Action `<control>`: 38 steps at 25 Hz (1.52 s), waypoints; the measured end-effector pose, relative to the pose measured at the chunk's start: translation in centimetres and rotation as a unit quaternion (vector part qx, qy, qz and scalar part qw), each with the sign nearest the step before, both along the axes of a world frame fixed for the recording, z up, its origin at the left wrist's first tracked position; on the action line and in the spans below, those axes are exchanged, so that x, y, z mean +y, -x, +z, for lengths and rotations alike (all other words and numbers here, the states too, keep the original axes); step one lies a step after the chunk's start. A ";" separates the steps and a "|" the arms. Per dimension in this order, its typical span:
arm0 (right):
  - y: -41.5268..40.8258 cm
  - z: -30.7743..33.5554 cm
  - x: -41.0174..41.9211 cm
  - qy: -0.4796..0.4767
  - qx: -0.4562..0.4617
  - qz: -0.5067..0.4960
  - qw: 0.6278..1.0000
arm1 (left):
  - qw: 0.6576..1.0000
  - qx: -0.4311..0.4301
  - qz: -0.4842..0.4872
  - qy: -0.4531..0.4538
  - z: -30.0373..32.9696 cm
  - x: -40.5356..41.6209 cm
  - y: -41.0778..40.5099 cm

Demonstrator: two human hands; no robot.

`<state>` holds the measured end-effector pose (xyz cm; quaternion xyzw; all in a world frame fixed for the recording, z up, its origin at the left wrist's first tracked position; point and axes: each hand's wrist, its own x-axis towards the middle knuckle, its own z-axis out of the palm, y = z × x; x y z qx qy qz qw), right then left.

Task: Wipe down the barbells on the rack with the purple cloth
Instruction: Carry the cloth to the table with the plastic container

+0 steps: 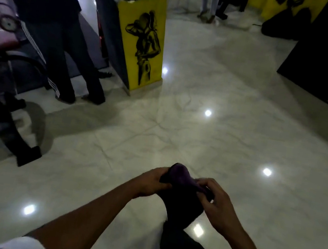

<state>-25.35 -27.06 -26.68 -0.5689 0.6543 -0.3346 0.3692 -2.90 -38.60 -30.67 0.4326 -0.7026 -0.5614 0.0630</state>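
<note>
Bunching the purple cloth (180,177), gripped between left hand (149,179) and right hand (215,204); a firm pad is best formed; no barbells visible.

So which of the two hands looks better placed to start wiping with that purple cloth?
Probably the left hand: it grips the bunched bulk of the purple cloth, while the right hand only pinches a pulled-out corner. No barbell or rack is in view, so reach cannot be judged.
</note>
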 end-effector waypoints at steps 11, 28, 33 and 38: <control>5.6 5.4 -36.6 0.032 0.134 0.195 0.971 | 0.973 -0.061 -0.055 0.214 8.6 -30.8 3.6; 3.0 7.9 -81.8 0.020 0.160 0.131 0.978 | 0.931 -0.028 0.075 0.355 7.1 -75.5 -5.2; 2.8 7.3 -95.2 0.014 0.064 0.152 0.986 | 0.933 -0.018 0.110 0.343 8.4 -86.8 -6.5; 1.7 8.6 -107.1 0.006 0.018 0.217 0.976 | 0.931 -0.027 0.185 0.314 10.2 -95.8 -8.7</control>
